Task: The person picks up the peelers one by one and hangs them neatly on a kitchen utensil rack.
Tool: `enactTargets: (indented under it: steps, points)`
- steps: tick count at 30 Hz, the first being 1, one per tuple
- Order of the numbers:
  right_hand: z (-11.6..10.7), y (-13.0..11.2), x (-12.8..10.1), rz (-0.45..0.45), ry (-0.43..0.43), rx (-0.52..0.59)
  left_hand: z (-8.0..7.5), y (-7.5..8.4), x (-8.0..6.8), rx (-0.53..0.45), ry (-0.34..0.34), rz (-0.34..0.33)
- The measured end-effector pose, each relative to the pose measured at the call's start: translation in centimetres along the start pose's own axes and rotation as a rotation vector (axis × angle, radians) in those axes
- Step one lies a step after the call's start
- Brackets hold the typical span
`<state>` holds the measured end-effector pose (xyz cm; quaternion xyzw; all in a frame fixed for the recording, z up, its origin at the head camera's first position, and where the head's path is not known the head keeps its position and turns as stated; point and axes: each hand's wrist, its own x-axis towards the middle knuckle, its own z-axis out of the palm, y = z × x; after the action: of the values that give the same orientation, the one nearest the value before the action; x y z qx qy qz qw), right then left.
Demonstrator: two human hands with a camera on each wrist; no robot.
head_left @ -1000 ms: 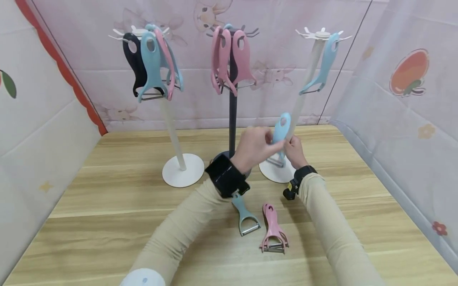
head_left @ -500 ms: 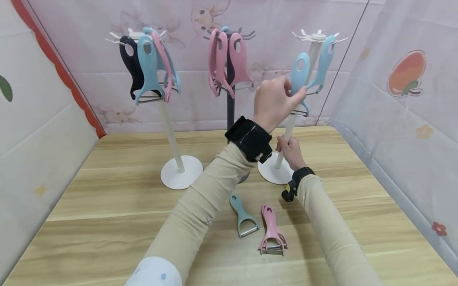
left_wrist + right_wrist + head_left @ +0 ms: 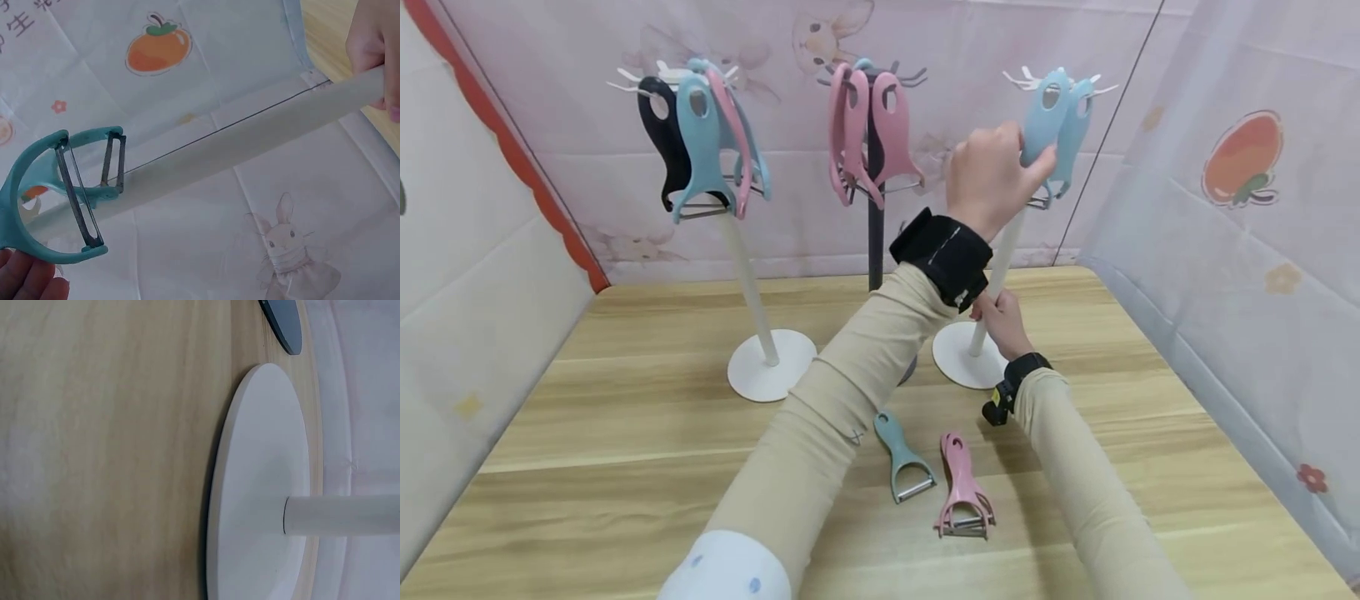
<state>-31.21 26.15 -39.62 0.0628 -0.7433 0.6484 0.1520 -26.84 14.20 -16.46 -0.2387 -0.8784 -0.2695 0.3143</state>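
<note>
Fingers of the left hand (image 3: 992,175) are curled round a light blue peeler (image 3: 1043,112), pinching its handle up at the hooks on top of the white stand (image 3: 1000,250). This stand is near the far right corner of the worktop (image 3: 625,450). The peeler touches a second blue peeler (image 3: 1073,125) that hangs on the same stand. In the left wrist view the held peeler's metal blade (image 3: 78,200) shows just beside the white pole, with the fingertips (image 3: 28,281) at the bottom edge.

The right hand (image 3: 1000,321) is low down, wrapped round the white pole just above its round base (image 3: 262,487). So both hands are closed on something, one high and one low, well apart.

Near the front edge of the worktop lie a grey-blue peeler (image 3: 901,457) and a pink peeler (image 3: 961,487), just beside each other. A dark stand (image 3: 872,167) in the middle holds pink peelers, and another white stand (image 3: 752,283) toward the far left holds blue, black and pink ones
</note>
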Motion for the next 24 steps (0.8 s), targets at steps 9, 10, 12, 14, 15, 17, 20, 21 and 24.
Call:
enactTargets:
  steps: [9, 10, 12, 14, 15, 17, 20, 21, 24]
  points:
    - [0.2, -0.5, -0.1, 0.019, 0.007, -0.014, 1.2, -0.8, -0.8, -0.029, -0.057, -0.042]
    - [0.2, -0.5, -0.1, 0.018, 0.001, -0.016, 1.3, -1.1, -1.1, -0.036, -0.052, -0.045]
    - [0.2, -0.5, -0.2, 0.012, -0.010, -0.021, 1.6, -1.7, -1.8, -0.058, -0.036, -0.049]
    - [0.2, -0.5, -0.2, 0.007, -0.017, -0.024, 2.0, -2.4, -2.7, -0.084, -0.016, -0.059]
    - [0.2, -0.4, -0.2, 0.004, -0.026, -0.022, 2.1, -2.7, -3.3, -0.106, -0.002, -0.069]
    - [0.2, -0.4, -0.1, 0.004, -0.034, -0.022, 2.4, -3.4, -4.5, -0.146, 0.016, -0.090]
    - [0.1, -0.4, -0.1, 0.014, -0.034, -0.029, 2.8, -4.5, -6.6, -0.189, 0.030, -0.118]
    - [0.1, -0.3, 0.0, 0.017, -0.029, -0.036, 3.0, -4.8, -7.3, -0.196, 0.032, -0.120]
    - [0.0, -0.3, 0.0, 0.030, -0.018, -0.056, 3.6, -5.7, -9.4, -0.190, 0.009, -0.119]
